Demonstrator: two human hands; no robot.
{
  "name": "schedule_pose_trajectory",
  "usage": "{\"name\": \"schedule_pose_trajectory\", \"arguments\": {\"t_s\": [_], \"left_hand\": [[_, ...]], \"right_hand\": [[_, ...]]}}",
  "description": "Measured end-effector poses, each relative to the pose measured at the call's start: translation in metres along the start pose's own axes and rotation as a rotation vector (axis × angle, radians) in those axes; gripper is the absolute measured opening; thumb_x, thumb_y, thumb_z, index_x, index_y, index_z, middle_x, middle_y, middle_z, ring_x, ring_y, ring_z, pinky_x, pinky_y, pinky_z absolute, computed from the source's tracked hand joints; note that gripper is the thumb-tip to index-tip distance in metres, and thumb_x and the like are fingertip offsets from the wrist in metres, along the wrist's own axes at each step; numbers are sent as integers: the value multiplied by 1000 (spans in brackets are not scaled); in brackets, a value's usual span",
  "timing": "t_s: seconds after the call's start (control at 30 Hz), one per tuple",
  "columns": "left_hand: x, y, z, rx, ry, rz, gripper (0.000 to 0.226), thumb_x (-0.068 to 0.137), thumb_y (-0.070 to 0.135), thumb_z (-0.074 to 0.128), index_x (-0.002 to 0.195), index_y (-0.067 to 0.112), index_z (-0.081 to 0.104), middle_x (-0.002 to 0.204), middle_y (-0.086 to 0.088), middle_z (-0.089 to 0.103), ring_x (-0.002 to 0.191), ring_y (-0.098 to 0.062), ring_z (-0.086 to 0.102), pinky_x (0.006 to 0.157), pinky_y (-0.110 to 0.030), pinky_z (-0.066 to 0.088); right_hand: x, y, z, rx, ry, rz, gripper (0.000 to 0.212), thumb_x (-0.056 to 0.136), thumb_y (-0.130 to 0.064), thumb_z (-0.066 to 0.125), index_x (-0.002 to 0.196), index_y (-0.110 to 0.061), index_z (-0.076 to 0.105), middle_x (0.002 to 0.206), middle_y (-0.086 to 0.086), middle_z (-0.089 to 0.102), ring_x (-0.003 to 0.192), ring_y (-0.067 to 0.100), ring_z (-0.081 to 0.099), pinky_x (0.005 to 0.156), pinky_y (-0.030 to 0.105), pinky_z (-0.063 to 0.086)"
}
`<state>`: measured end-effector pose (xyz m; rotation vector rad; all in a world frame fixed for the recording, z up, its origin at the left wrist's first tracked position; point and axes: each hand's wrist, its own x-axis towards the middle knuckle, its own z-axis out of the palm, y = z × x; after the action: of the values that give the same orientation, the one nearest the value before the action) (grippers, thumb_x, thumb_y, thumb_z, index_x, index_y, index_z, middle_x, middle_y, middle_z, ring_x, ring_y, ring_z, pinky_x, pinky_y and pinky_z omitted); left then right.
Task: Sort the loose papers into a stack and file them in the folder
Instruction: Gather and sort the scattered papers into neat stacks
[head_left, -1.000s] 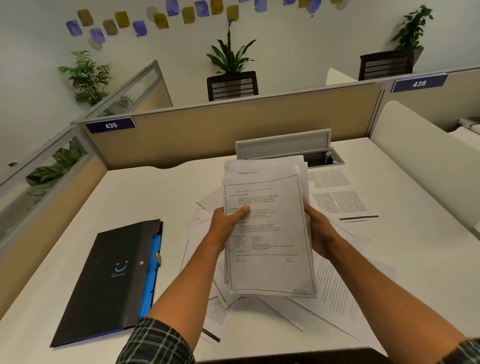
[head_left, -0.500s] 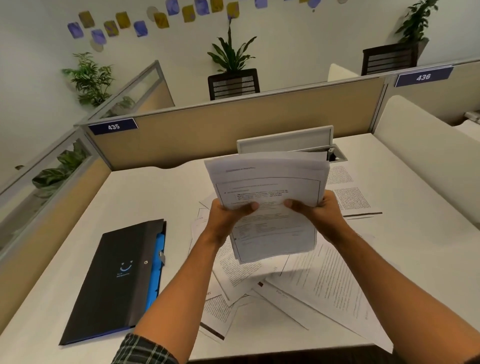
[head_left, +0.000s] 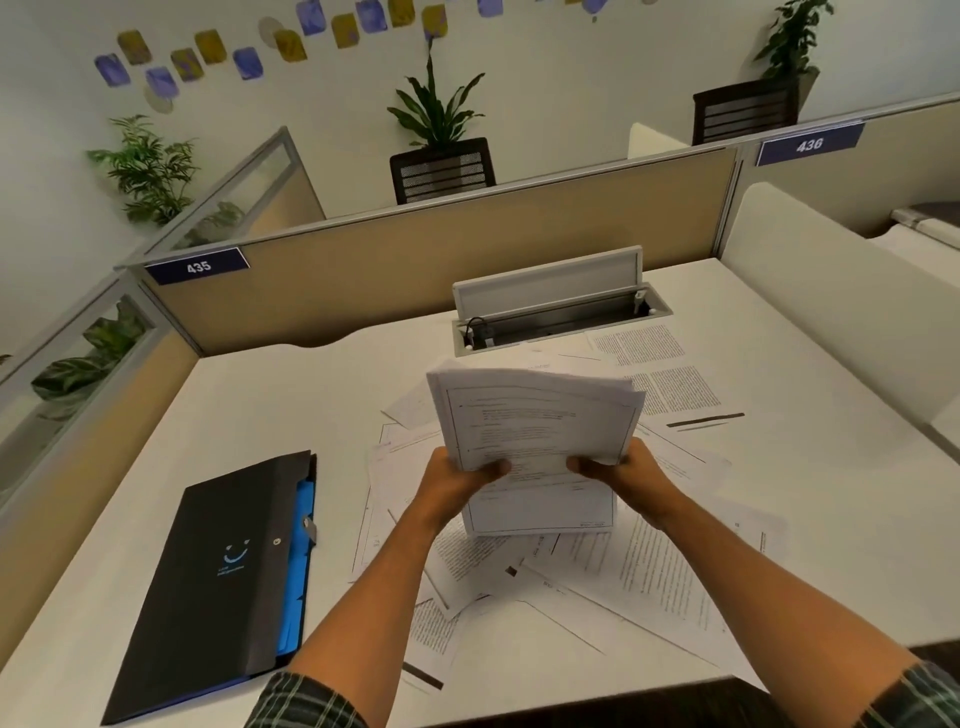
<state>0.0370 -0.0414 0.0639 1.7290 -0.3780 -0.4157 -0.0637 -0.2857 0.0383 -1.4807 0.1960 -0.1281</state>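
The left hand (head_left: 451, 480) reaches forward over the desk (head_left: 291, 395), forearm angled up from the lower left, its thumb laid across the front of the stack of papers (head_left: 535, 447) and its fingers clamped on the stack's left edge from behind. The right hand (head_left: 621, 475) mirrors it from the lower right, thumb on the front sheet and fingers gripping the stack's right edge. Both plaid sleeves show at the bottom edge.

The stack is held in the air between the two hands, above the middle of the desk, its top leaning away from the camera and its upper edges fanned unevenly. The front sheet is white with a thin ruled border and lines of small print too blurred to read.

To the left, the black folder (head_left: 218, 577) lies flat on the desk, closed, blue inner pockets showing along its right edge. Loose papers (head_left: 649, 577) lie scattered and overlapping on the desk beneath and to the right of the hands.
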Motion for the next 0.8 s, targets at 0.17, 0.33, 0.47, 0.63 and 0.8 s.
{"name": "schedule_pose_trajectory", "arguments": {"t_s": [0.17, 0.33, 0.47, 0.63, 0.8], "left_hand": [[1, 8, 7, -101, -44, 9, 52, 61, 42, 96, 108, 46, 74, 115, 10, 77, 105, -8, 73, 80, -24, 60], [2, 1, -8, -212, 22, -67, 41, 68, 29, 94, 106, 32, 79, 113, -1, 78, 104, -20, 75, 76, -30, 62], [-1, -13, -10, -294, 12, -150, 61, 64, 30, 96, 119, 17, 73, 119, -7, 76, 108, -25, 74, 85, -39, 62], [-5, -29, -12, -203, 4, -193, 59, 69, 29, 94, 122, 16, 71, 117, -2, 77, 108, -20, 74, 91, -38, 60], [-8, -50, -30, -176, 27, -284, 53, 72, 26, 91, 121, 15, 71, 113, -3, 78, 103, -23, 76, 87, -39, 62]], "right_hand": [[7, -5, 12, 15, 45, -19, 47, 72, -36, 92, 114, -25, 73, 111, -2, 78, 101, 17, 75, 77, 27, 62], [13, -12, 11, -26, 3, 46, 69, 62, -52, 92, 122, -28, 68, 114, -7, 77, 106, 14, 74, 85, 31, 61], [13, -8, 13, -16, -46, 93, 70, 72, -47, 89, 133, -23, 64, 125, -3, 74, 116, 18, 70, 97, 36, 55], [11, 12, 24, -66, 12, 192, 51, 80, -30, 87, 127, -23, 66, 119, -3, 76, 108, 18, 72, 93, 37, 59], [7, 16, 12, -159, 43, 243, 37, 92, -17, 76, 127, -14, 66, 101, 4, 80, 89, 17, 76, 69, 27, 58]]}}
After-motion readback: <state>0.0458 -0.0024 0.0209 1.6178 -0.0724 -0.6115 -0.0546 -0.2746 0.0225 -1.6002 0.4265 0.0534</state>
